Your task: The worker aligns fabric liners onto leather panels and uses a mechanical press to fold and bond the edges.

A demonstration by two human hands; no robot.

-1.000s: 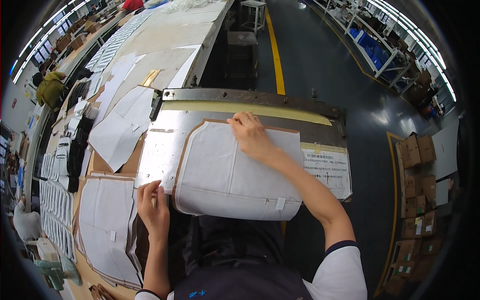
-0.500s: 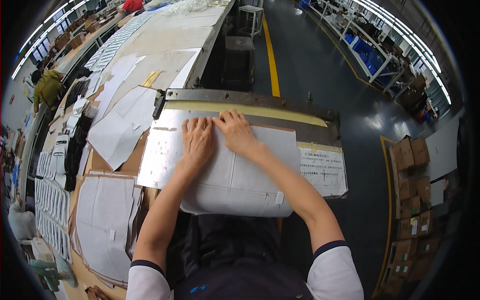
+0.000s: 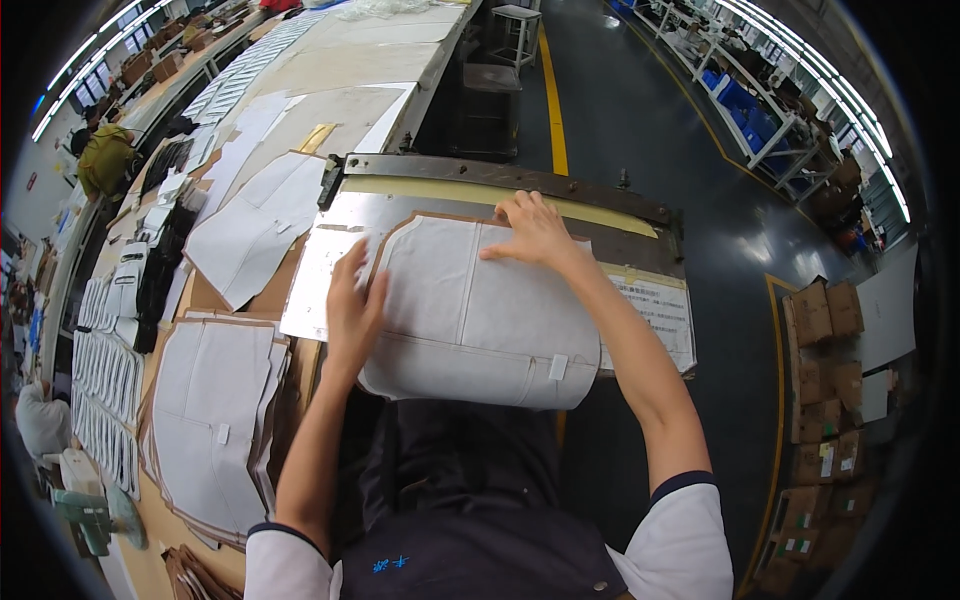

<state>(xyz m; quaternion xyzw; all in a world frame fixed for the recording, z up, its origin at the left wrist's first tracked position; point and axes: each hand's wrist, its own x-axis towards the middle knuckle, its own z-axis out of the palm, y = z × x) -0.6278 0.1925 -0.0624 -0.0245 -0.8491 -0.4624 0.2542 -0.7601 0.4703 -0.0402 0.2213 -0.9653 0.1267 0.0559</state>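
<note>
A light grey, seamed sheet panel with a brown edge lies on the metal plate in front of me. Its near part curves down over the plate's front edge, and a small white tag sits on it. My left hand, slightly blurred, is beside the panel's left edge, thumb and fingers apart. Over the panel's far right edge is my right hand, thumb spread away from bent fingers; it grips nothing visible. Just beyond the panel runs a yellow strip below a dark metal bar.
Left of the plate, a stack of similar grey panels lies on the table, with another panel farther back. White looped pieces line the table's left side. Cardboard boxes stand right; a stool stands ahead.
My hands have separated from the panel's far edge. The left came back and left to the panel's side; the right shifted right along the edge. The panel's far left corner is uncovered.
</note>
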